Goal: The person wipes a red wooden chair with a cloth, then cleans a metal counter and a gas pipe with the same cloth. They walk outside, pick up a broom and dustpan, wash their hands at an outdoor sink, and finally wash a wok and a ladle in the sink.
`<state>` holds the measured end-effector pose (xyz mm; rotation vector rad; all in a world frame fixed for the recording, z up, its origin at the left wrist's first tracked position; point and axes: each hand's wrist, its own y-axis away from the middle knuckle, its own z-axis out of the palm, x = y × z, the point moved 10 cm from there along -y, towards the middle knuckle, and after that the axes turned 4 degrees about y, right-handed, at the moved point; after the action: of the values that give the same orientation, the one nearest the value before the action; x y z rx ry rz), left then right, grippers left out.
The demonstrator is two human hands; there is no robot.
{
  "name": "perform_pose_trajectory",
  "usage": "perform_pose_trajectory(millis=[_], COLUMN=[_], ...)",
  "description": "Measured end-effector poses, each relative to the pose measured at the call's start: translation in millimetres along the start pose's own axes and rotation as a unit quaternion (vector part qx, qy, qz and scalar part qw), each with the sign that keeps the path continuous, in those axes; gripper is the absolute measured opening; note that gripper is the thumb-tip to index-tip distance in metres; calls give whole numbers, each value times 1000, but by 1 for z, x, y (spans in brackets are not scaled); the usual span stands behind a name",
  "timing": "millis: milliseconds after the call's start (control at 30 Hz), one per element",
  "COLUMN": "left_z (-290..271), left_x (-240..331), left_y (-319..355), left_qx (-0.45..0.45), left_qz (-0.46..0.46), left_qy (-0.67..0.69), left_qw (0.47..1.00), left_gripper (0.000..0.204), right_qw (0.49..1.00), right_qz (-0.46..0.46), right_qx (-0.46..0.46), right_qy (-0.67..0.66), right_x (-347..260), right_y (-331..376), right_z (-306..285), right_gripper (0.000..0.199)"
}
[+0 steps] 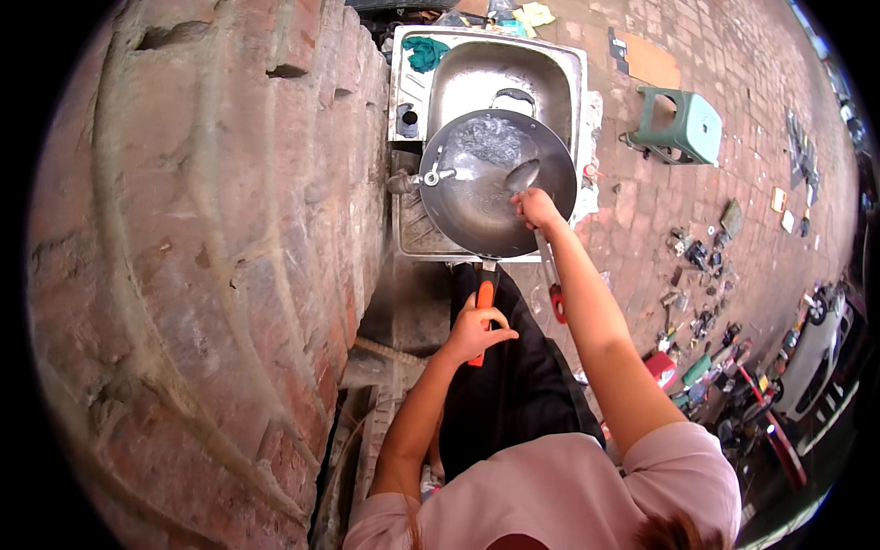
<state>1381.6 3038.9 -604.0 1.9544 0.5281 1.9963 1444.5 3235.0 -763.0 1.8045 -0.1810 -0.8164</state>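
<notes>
**Wok held over an outdoor sink, ladle in the bowl**

Setting: outdoors, on brick paving (697, 55). A tall brick wall (202, 257) fills the left of the scene. A steel sink (495, 64) stands against the wall at the far end. A green cloth (424, 52) lies on its far left corner. A tap (423, 178) sticks out from the left over the basin. To the right, a pale green plastic stool (683, 124) stands on the paving, with small scattered items further right and nearer.

Hard to read: the scattered items on the right are too small to identify. The near part of the sink is covered by the wok. The ladle's handle is partly hidden behind the right forearm. The rim of the view is bent and dark.

Wok (495, 183): round, dark grey metal, sitting over the near half of the sink. Wet sheen and water in its far part. Its orange handle (483, 302) points toward the person.

Left hand (477, 332): fingers wrapped around the orange handle, thumb out to the right.

Right hand (536, 209): fingers closed around the ladle (522, 176) handle, at the wok's right rim. The ladle's bowl lies inside the wok, right of centre.
</notes>
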Motion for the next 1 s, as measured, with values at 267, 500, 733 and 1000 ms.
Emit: perform_pose_trajectory(millis=[267, 500, 733, 1000], left_z=[0, -7, -12, -38], left_x=[-3, -5, 9, -14], left_y=[-1, 8, 19, 13], left_qx=[28, -15, -50, 91], left_qz=[-28, -43, -31, -86], left_qy=[24, -40, -52, -1], left_qw=[999, 998, 997, 992], left_gripper=[21, 37, 48, 84], right_qw=[944, 892, 919, 954], right_qz=[23, -95, -86, -92], right_qx=[85, 282, 326, 257], right_qy=[319, 339, 205, 125], right_x=[-15, -85, -141, -156], right_y=[-27, -9, -70, -94], right_z=[36, -14, -147, -146], right_gripper=[47, 47, 69, 90])
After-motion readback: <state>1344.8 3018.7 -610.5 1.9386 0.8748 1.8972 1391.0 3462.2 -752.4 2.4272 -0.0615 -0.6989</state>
